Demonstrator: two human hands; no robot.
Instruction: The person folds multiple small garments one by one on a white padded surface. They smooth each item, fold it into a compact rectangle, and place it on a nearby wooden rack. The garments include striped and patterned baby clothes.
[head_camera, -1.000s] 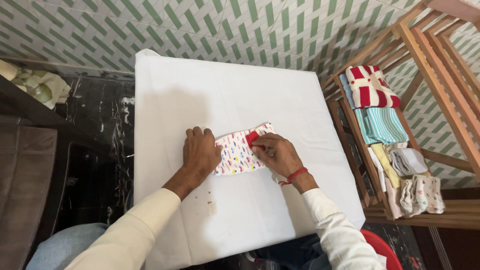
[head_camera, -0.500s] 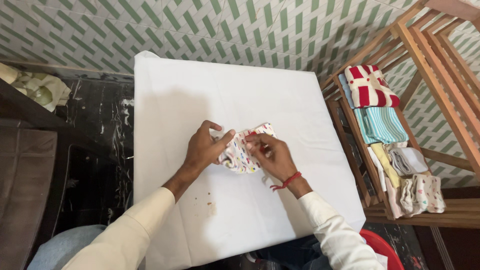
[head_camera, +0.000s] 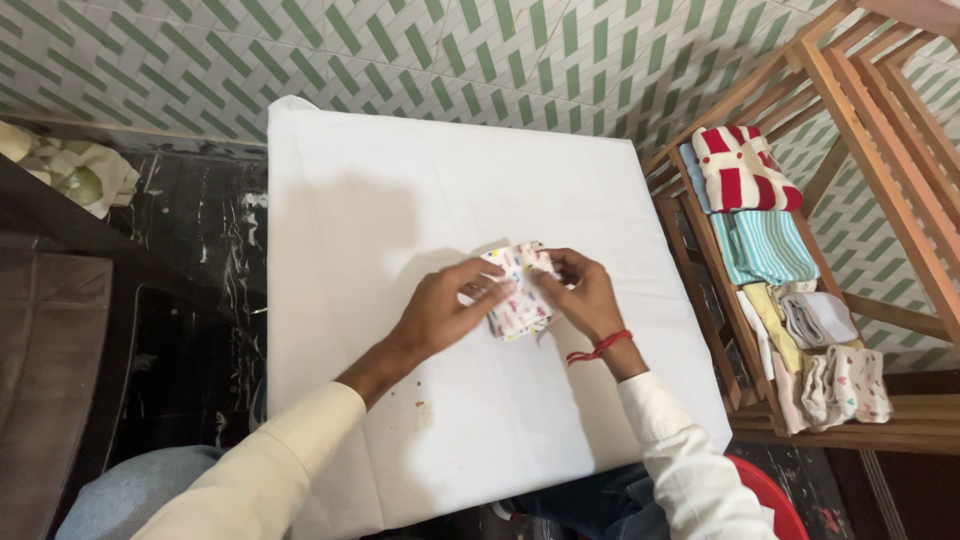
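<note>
Head view looks down on a small patterned cloth (head_camera: 518, 293), white with little coloured marks, folded into a compact bundle a little right of the middle of the white-covered table (head_camera: 400, 200), nearer its near edge than its far one. Both hands meet on it. The left hand (head_camera: 440, 310) comes in from the near left, its fingers closed over the cloth's left side and pinching the fabric. The right hand (head_camera: 585, 295) holds the cloth's right side, fingers curled and pinching the edge; a red thread bracelet (head_camera: 598, 349) circles that wrist. Both arms wear cream sleeves (head_camera: 270, 470). A few small specks (head_camera: 425, 410) lie on the table cover toward the near edge.

Just beyond the table's right edge stands a wooden rack (head_camera: 850, 130) whose shelf carries folded cloths: a red-and-white one (head_camera: 740, 170) farthest, then a teal striped one (head_camera: 765, 245), then pale yellow, white and patterned ones nearest. Dark floor (head_camera: 190, 250) runs along the table's left edge, and green-and-white herringbone tiles (head_camera: 450, 60) cover the wall behind the far edge.
</note>
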